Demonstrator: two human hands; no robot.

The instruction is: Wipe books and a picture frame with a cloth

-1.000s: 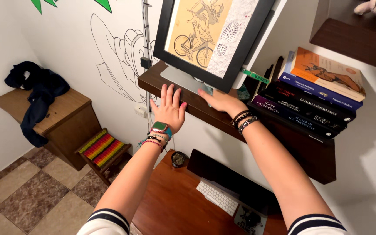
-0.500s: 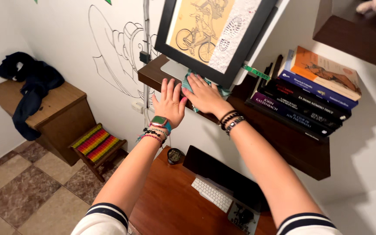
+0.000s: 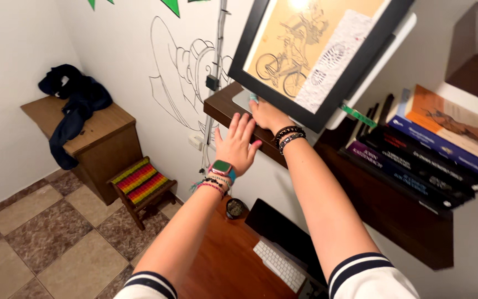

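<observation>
Reaching up to the dark wooden shelf (image 3: 222,108) with both arms. Left hand (image 3: 238,143) has an open grip, fingers spread flat against the shelf's front edge, holding nothing. Right hand (image 3: 268,115) rests on top of the shelf, fingertips on a flat grey slab (image 3: 243,100) lying under the framed picture (image 3: 316,52); can't tell whether that grip closes on the slab, fingers are partly hidden by the frame's lower edge. Frame is black, leans back tilted, shows a cyclist drawing on tan paper, and a white board stands behind it.

Left wrist: watch with teal strap plus bead bracelets. Right wrist: dark bead bracelets.

Right of the frame on the same shelf: stack of books (image 3: 432,155) lying flat, spines toward camera.

Below: wooden counter (image 3: 222,260) with white keyboard (image 3: 279,264), black pad (image 3: 283,232) beside it, small round dark object (image 3: 234,207) near the wall.

Far left: wooden cabinet (image 3: 92,138) with dark clothing (image 3: 73,102) draped over it, small stool with striped woven seat (image 3: 141,181) just beside it. Tiled floor (image 3: 45,243).
</observation>
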